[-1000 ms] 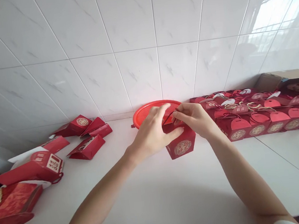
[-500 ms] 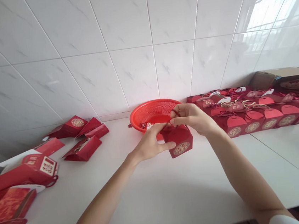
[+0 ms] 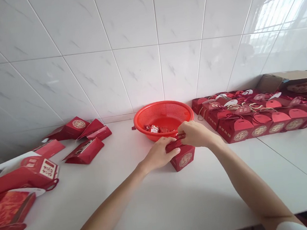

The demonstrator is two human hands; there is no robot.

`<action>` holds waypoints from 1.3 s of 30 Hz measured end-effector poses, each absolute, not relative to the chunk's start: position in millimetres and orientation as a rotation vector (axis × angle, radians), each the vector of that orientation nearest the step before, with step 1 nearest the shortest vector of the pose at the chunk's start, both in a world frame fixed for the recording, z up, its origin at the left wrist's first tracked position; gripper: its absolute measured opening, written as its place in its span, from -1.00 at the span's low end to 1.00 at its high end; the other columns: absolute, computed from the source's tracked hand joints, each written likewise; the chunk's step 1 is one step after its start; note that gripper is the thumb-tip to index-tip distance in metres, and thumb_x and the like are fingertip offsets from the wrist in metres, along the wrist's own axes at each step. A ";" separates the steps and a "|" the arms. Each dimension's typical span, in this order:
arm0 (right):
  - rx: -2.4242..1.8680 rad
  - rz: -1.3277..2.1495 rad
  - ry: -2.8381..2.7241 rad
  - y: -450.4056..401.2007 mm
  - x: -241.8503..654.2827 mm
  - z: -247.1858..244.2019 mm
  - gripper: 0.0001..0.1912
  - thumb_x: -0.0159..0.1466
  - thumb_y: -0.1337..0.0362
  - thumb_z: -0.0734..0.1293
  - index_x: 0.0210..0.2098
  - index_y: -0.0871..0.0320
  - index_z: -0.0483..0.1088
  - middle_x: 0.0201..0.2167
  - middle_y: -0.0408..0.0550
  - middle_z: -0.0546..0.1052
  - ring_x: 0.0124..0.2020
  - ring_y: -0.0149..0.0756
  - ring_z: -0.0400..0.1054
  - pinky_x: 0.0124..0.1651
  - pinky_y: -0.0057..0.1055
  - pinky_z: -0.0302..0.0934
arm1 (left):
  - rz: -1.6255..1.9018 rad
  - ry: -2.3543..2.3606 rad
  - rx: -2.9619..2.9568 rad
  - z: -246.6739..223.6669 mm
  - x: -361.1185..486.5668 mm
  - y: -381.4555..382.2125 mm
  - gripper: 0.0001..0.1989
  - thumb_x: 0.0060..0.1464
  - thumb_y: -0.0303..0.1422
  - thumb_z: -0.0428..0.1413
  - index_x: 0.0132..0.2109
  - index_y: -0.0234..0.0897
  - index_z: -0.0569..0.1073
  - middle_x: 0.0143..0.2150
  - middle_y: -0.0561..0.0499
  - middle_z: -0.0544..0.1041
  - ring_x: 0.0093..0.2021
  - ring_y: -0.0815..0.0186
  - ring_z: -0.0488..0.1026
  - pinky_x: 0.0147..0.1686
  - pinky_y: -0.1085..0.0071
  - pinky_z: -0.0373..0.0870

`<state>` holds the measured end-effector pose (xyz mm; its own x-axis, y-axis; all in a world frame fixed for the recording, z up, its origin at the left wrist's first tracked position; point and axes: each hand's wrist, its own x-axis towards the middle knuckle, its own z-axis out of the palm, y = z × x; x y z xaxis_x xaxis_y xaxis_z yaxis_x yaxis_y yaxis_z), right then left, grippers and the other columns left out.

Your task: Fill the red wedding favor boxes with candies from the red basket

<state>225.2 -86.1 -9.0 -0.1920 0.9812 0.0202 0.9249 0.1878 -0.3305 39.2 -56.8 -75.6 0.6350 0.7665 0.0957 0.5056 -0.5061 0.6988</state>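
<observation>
One small, gold-printed red cardboard box: my left hand grips it; my right hand pinches its dark-red cord.

Box before basket, box rows right

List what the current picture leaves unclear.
Held box: head view, inside hidden by walls and left hand.
Right hand: head view, grip hidden by its own back.
Small items in basin: head view, too small to identify.
Bottom-left box: head view, cut off by left edge.
</observation>
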 end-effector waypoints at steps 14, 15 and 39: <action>-1.760 0.714 -2.214 -76.7 220.3 -20.6 -0.79 0.30 0.46 0.20 -0.43 0.09 0.16 -0.46 -0.12 0.53 -0.44 -0.33 0.42 -0.45 -0.45 0.08 | 0.607 0.831 1.899 -82.3 50.8 -56.2 -0.75 0.08 -0.39 0.17 -0.05 -0.19 0.49 -0.01 -0.03 0.62 0.03 0.11 0.55 0.03 0.22 0.46; -1.742 0.749 -2.193 -76.1 221.1 -20.8 -0.79 0.29 0.47 0.21 -0.43 0.09 0.18 -0.47 -0.12 0.53 -0.44 -0.33 0.43 -0.45 -0.45 0.11 | 0.610 0.812 1.901 -81.8 50.1 -55.7 -0.74 0.09 -0.38 0.17 -0.04 -0.19 0.49 0.00 -0.03 0.62 0.03 0.11 0.55 0.03 0.21 0.46; -1.545 0.430 -1.653 -125.3 288.1 16.4 -0.78 0.14 0.12 0.37 -0.49 0.14 0.42 -0.48 -0.05 0.56 -0.39 -0.20 0.46 -0.33 -0.32 0.31 | 1.122 1.022 2.146 -64.2 -1.9 -1.8 -0.67 0.12 -0.04 0.17 -0.21 -0.20 0.62 -0.09 -0.09 0.65 -0.03 0.10 0.59 0.01 0.18 0.52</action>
<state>288.1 -125.3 16.4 0.0826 0.9423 0.3244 0.6643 0.1906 -0.7228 -1.9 -1.8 -64.2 0.3762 0.8036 0.4613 0.3843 -0.5883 0.7115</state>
